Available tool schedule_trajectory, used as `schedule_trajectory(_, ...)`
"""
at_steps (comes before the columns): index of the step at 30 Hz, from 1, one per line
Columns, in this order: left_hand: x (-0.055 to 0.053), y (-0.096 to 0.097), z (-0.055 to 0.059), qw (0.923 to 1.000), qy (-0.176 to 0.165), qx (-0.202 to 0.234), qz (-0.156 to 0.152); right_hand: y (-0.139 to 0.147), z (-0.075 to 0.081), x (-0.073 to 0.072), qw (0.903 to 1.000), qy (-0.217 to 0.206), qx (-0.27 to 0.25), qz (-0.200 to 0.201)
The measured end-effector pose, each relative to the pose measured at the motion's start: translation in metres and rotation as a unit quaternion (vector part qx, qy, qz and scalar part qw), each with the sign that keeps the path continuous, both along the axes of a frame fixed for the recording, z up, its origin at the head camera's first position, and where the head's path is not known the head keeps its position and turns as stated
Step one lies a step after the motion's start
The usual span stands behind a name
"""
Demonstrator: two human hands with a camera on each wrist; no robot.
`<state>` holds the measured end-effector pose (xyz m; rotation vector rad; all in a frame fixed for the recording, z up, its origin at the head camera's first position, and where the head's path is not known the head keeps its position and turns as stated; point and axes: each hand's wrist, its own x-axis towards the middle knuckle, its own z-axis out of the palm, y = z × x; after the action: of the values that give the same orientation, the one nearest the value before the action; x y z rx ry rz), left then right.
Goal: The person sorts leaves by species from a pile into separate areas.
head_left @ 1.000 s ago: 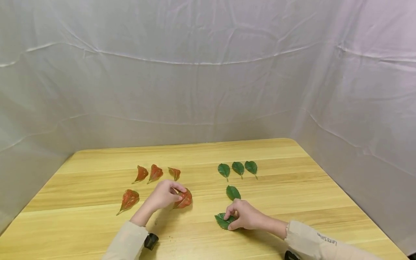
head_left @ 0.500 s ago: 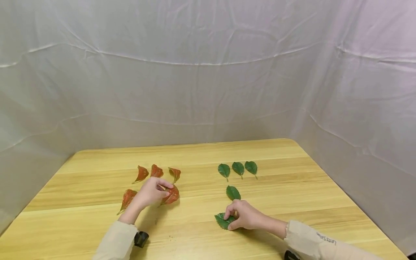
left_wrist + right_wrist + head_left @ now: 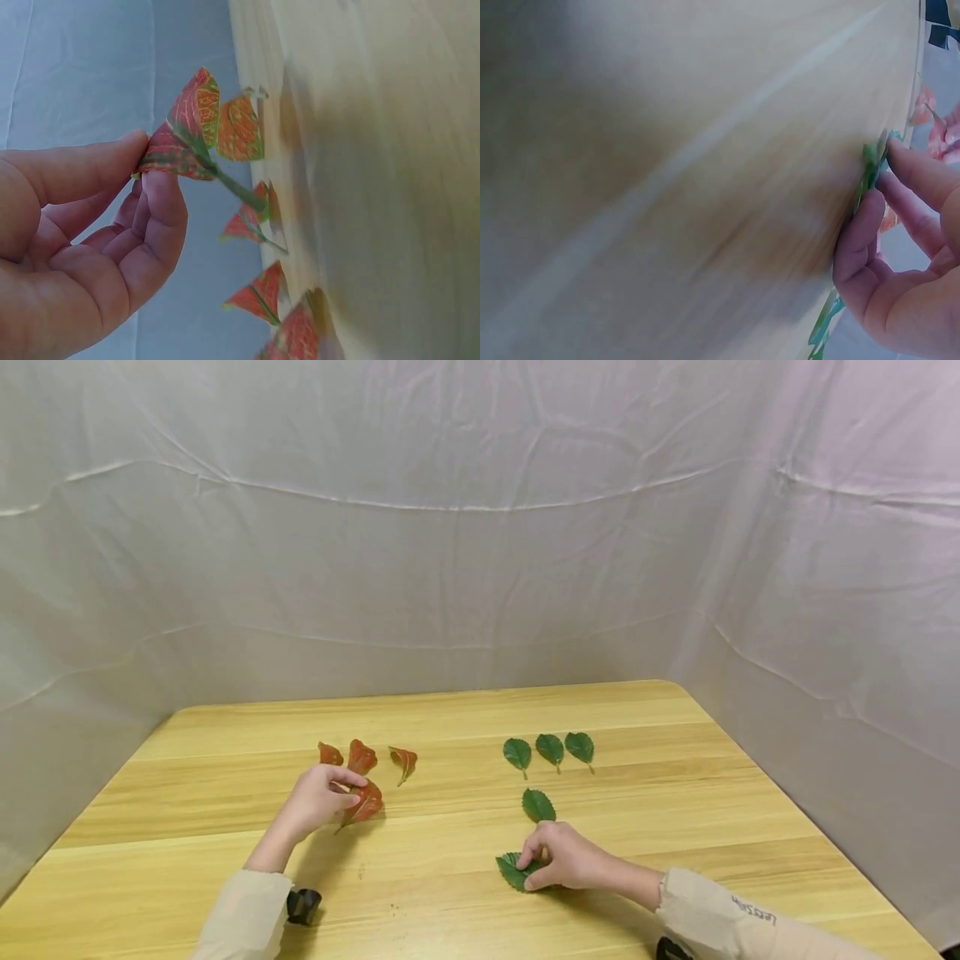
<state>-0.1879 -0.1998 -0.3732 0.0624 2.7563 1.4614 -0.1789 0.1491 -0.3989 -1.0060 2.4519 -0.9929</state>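
My left hand [image 3: 315, 800] pinches a red leaf [image 3: 366, 803] between thumb and fingers. In the left wrist view this leaf [image 3: 178, 139] is held up off the table, its green stem pointing away from the fingertips. My right hand [image 3: 568, 858] pinches a green leaf [image 3: 510, 870] near the front of the table, with thumb and index finger over its right part. Just beyond that hand lies another green leaf [image 3: 538, 804]. Behind the left hand are a curled red leaf [image 3: 330, 753], a second red leaf [image 3: 362, 757] and a third red leaf [image 3: 403, 762].
Farther back on the right, a row holds a green leaf [image 3: 517, 752], a middle green leaf [image 3: 550, 749] and a right green leaf [image 3: 580, 746]. The wooden table [image 3: 675, 827] is enclosed by grey cloth [image 3: 465, 568] at the back and sides.
My left hand has moved left with the red leaf, and now covers the red leaf lying at the front left. The right hand stays on its green leaf.
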Motion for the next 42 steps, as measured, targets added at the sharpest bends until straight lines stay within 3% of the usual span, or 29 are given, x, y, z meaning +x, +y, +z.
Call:
schedule_trajectory(5,0.002,-0.005,-0.002,1.0000,-0.009,0.001,-0.003,0.000,0.001,0.000,0.9999,0.010,-0.001,0.009)
schedule_trajectory(14,-0.001,-0.012,-0.005,0.9989,0.003,-0.045,-0.009,0.001,-0.001,0.001,0.9998,0.020,-0.001,0.005)
schedule_trajectory(30,0.000,-0.010,-0.001,0.9992,-0.021,-0.030,-0.012,0.000,0.001,0.002,0.9996,0.028,0.011,0.003)
schedule_trajectory(37,0.002,-0.004,0.005,0.9960,0.035,-0.082,0.001,-0.001,0.001,0.002,0.9992,0.034,0.019,0.002)
schedule_trajectory(42,0.001,0.004,0.010,0.9947,0.066,-0.077,0.016,0.000,0.000,0.001,0.9996,0.028,0.005,0.002)
